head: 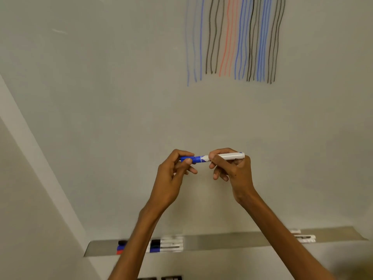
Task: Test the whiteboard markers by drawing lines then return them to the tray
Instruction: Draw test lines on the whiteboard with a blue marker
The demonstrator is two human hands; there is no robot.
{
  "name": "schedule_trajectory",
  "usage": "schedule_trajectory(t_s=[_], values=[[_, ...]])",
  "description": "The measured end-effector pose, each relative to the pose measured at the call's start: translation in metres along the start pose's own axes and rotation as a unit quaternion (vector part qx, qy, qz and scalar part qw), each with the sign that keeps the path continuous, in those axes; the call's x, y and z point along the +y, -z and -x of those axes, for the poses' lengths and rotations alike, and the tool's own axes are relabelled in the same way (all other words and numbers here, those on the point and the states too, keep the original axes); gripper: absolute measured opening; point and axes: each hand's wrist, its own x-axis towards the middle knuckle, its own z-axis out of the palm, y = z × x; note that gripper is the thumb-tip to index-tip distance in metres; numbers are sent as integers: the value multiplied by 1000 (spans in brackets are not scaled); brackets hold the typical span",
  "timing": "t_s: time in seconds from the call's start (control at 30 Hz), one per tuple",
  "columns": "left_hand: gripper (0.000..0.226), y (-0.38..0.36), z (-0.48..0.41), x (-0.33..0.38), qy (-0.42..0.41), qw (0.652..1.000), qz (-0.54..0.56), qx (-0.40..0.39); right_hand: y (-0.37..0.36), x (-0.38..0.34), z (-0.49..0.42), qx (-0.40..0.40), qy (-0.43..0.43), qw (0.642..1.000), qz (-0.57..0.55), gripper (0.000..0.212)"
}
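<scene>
**Item 1, blue marker** (201, 158). I log it held level in front of the whiteboard (121, 98), well above the tray (222, 239) and touching neither.
- Left hand (173, 170): fingers and thumb curled round the blue cap (193, 159).
- Right hand (234, 170): pinching the white barrel (232, 156), whose tail end sticks out past the knuckles.
- Cap and barrel look joined. I cannot tell whether the cap is coming off or going on.

**Handling, my judgement.** It should be light, stiff plastic. The barrel is smooth and probably a little slippery, so I would take hold at mid-length. The cap looks like a friction fit, so it wants a straight pull or push along the axis with no bending. The tip is hidden, and I expect soft felt that should be pressed only gently.

**Item 2, test lines** (236, 37). A block of blue, black and red strokes runs down the upper right of the whiteboard.

**Item 3, tray stock.**
- A cluster of capped markers (167, 246) lies toward the tray's left end, partly behind the left forearm.
- A white-barrelled pair (304, 238) lies near the right end.
- The middle shows bare metal.
</scene>
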Motion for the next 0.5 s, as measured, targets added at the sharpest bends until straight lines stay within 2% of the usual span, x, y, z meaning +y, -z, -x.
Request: schedule_trajectory(t_s=[0.2,0.5], values=[[19,5,26,-13,55,997,21,-51,0,23,31,6,-52,999,-8,7],[13,2,58,-42,80,996,5,-44,-15,61,69,52,-119,990,-47,8]])
